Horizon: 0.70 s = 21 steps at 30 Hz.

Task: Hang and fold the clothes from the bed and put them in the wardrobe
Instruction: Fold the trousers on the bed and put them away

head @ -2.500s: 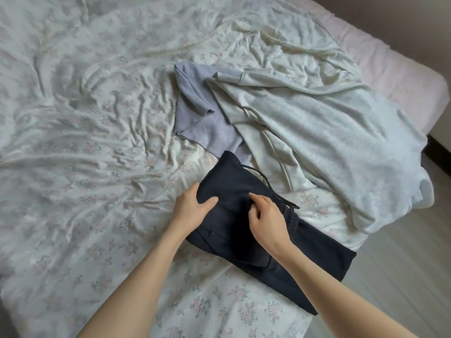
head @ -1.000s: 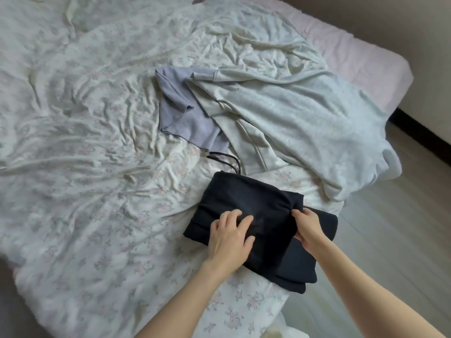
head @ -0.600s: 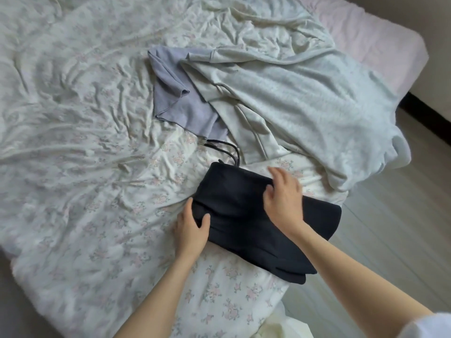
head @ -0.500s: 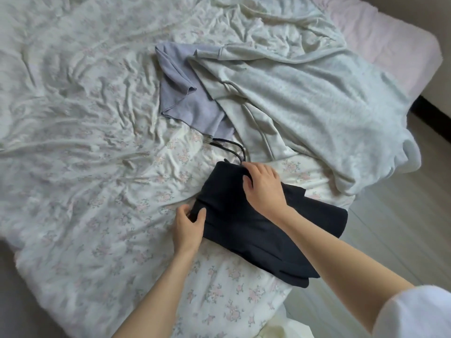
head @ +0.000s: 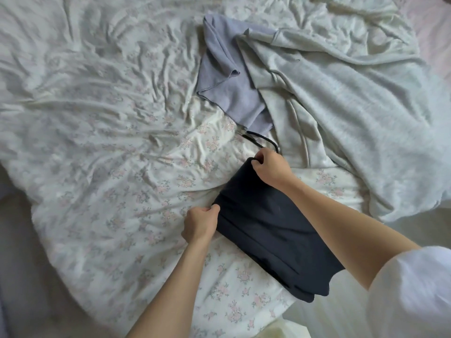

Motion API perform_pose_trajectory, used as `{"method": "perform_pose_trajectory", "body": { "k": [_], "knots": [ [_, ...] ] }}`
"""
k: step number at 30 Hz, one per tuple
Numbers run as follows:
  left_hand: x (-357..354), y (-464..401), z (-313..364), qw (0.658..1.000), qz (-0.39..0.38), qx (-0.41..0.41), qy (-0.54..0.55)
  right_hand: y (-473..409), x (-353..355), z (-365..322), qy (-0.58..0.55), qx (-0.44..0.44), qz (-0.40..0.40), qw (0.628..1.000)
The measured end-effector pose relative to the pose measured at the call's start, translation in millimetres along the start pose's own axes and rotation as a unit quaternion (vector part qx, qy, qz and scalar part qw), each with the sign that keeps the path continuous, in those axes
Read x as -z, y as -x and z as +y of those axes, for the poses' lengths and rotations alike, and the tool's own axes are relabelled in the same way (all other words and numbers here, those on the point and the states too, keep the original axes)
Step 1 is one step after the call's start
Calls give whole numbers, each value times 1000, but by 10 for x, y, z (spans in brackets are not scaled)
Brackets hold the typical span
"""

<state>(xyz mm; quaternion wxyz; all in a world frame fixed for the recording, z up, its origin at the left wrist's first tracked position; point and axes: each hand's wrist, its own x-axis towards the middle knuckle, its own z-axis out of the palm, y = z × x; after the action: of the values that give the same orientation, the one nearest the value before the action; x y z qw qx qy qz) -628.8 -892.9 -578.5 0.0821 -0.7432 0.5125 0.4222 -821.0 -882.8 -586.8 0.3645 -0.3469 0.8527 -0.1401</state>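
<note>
Since a moment ago, we have shifted both hands to the far end of the folded dark trousers (head: 271,230): our right hand (head: 272,168) has gone from lying over the top of the bundle to gripping its far corner, and our left hand (head: 201,223) has closed on the near-left corner.

By our reckoning we are early in the task. The trousers are folded into a compact stack near the bed's (head: 102,181) near edge, with one end reaching its near right corner, and their black drawstring (head: 262,141) trails loose beyond the far corner. Folding looks done; carrying them to the wardrobe is not, and no wardrobe is in view. A lilac top (head: 227,91) and a pale grey hoodie (head: 353,113) lie unfolded further up the bed toward its right edge, the hoodie overlapping the top, so both are left to handle.

Our right arm reaches across the bundle, fingers curled and pinching the cloth at the far corner. Our left arm comes in from the near edge, fingers bunched tight around the fold.
</note>
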Motion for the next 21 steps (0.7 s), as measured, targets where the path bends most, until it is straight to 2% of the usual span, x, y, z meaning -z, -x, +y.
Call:
{"method": "perform_pose_trajectory", "body": {
  "k": [8, 11, 14, 16, 18, 21],
  "knots": [
    [-33, 4, 3, 999, 34, -25, -34, -29, -17, -18, -12, -32, 13, 999],
    [11, 20, -87, 997, 60, -29, -28, -14, -16, -8, -34, -44, 33, 998],
    [48, 16, -147, 998, 49, -28, -18, 21, -26, -7, -37, -47, 63, 996],
    [71, -19, -140, 999, 33, -31, -26, 60, -63, 1, -8, -20, 99, 995],
    [87, -100, -125, 997, 31, -44, -49, 156, -110, 30, 13, 36, 167, 985],
    [102, -206, -19, 992, 5, -123, -20, 471, -225, 117, 17, 116, 254, 960]
  ]
}}
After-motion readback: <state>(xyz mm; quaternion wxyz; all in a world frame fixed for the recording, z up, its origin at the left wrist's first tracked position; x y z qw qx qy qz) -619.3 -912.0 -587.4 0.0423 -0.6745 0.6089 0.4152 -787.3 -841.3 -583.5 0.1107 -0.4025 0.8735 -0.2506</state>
